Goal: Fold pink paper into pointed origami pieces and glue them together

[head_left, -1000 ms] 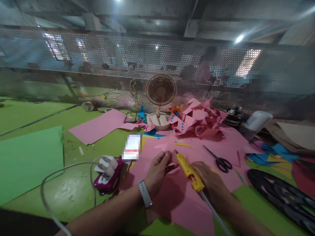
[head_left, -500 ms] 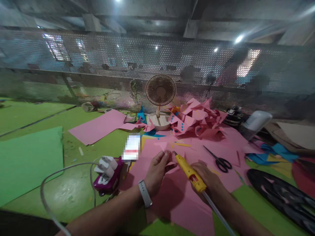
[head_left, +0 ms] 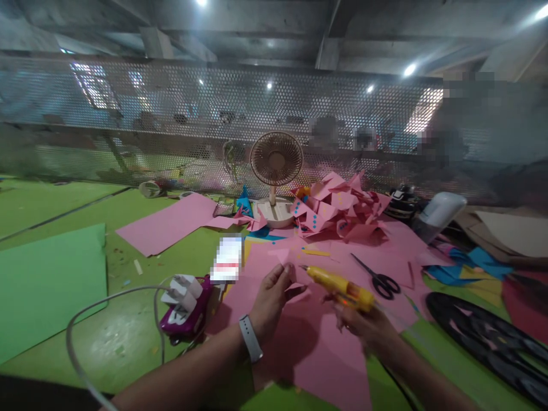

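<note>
My left hand (head_left: 270, 301), with a grey wristband, pinches a small folded pink paper piece (head_left: 295, 290) over a large pink sheet (head_left: 317, 348) on the green table. My right hand (head_left: 363, 325) grips a yellow glue gun (head_left: 338, 282) lying nearly level, its nozzle pointing left toward the paper piece and a little apart from it. The right hand is smeared by motion.
Black scissors (head_left: 379, 278) lie just right of the glue gun. A small fan (head_left: 276, 165) and a heap of folded pink papers (head_left: 338, 208) stand behind. A purple power strip with a white plug (head_left: 184, 302) and cable sits at left. A green sheet (head_left: 47, 285) lies far left.
My right hand has swung to the right and tipped the glue gun flatter, drawing the nozzle slightly away from the paper. My left hand has kept its pinch in place.
</note>
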Motion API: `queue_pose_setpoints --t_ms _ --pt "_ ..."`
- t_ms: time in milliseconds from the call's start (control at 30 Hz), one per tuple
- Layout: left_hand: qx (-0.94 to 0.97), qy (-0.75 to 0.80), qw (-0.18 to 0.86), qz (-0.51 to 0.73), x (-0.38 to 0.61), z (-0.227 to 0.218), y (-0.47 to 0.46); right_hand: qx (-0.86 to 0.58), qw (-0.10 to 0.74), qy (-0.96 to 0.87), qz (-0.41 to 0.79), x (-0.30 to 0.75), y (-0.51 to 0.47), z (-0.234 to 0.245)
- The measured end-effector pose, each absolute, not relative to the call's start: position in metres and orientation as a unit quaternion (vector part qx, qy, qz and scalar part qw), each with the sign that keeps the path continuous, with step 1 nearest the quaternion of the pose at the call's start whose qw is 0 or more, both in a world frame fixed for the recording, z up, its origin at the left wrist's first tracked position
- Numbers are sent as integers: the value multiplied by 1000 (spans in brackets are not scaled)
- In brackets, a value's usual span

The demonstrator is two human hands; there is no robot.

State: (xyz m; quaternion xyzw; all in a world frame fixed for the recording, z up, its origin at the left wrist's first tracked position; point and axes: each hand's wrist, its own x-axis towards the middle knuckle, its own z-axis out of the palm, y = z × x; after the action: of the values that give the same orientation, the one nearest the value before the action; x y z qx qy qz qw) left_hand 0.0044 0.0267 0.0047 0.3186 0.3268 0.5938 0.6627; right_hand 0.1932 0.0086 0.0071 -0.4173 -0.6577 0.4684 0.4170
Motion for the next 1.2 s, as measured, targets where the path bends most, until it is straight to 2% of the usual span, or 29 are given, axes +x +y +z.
queue_pose_setpoints --t_ms 67,133,233,333,667,867,1000,1200 --pt "307 323 667 597 5 5 27 -370 460 -541 599 196 9 9" --pt "306 319 671 595 5 6 27 -312 499 -454 668 199 10 11" --pt "306 322 667 598 5 8 28 -292 496 -420 702 202 12 13" --pt "306 331 653 608 3 12 29 -344 462 -460 676 203 12 10" --pt "318 330 646 611 2 14 28 -498 435 -601 449 197 4 -6" --pt "315 337 638 617 -1 14 31 -506 423 -705 262 216 13 20" --pt "316 338 633 620 -3 18 35 -550 340 -759 79 260 21 33" --pt "308 325 635 629 -5 21 38 -699 221 -677 -67 347 6 9"
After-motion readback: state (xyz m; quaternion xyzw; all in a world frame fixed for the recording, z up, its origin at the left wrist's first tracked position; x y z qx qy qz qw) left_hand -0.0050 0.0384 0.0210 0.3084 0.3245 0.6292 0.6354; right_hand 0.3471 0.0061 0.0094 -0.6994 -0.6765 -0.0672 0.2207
